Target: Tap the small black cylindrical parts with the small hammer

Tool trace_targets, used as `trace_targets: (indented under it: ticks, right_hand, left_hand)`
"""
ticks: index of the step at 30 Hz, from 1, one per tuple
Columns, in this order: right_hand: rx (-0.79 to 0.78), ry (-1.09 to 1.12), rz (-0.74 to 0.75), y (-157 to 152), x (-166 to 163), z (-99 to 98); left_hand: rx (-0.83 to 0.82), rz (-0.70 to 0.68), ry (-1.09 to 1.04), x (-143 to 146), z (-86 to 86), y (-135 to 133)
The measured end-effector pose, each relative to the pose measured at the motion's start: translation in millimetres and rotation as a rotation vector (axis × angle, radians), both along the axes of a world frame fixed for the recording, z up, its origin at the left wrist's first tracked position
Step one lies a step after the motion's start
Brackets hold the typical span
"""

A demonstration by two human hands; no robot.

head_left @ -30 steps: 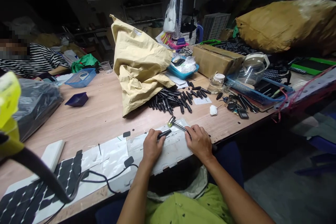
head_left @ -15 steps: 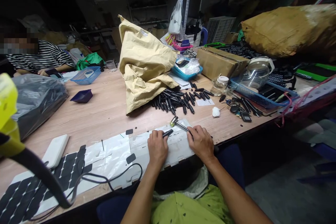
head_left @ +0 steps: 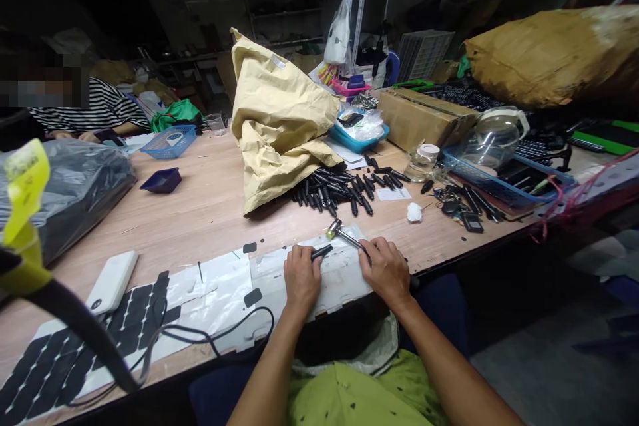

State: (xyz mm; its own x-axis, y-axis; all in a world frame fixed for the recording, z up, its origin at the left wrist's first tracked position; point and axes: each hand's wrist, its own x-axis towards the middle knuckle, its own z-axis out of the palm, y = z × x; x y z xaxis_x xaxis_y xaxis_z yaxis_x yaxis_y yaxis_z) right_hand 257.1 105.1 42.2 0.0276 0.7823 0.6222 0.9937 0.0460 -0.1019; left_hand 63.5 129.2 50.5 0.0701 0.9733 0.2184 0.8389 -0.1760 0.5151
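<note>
My left hand (head_left: 302, 279) is closed around a black pen-shaped piece (head_left: 322, 252), whose front end sticks out past the thumb. In my right hand (head_left: 387, 273) is a small hammer (head_left: 348, 237), gripped by its handle. The hammer's metal head with a yellowish face lies on the white sheet (head_left: 267, 274), just beyond the piece. My palm hides much of the handle. Further back, several similar black pen-shaped pieces (head_left: 327, 192) lie heaped at the mouth of a tan paper sack (head_left: 279, 120).
Left are a white power bank (head_left: 112, 281), black cable (head_left: 187, 331), purple tray (head_left: 160, 180) and grey plastic bag (head_left: 84, 180). Blue basket (head_left: 504, 176), glass jar (head_left: 422, 163), keys (head_left: 449, 206) and cardboard box (head_left: 424, 118) stand right. A co-worker in a striped sleeve (head_left: 112, 106) sits far left.
The whole view shifts slightly to the right. My hands, the hammer and the black pen-shaped piece keep nearly the same places on the sheet.
</note>
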Motion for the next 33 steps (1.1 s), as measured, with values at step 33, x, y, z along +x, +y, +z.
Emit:
trace_targets:
  ticks: [33]
  right_hand:
    - [-0.069, 0.054, 0.000, 0.2, 0.6, 3.1]
  left_hand:
    - [-0.036, -0.021, -0.123, -3.2, 6.1, 1.6]
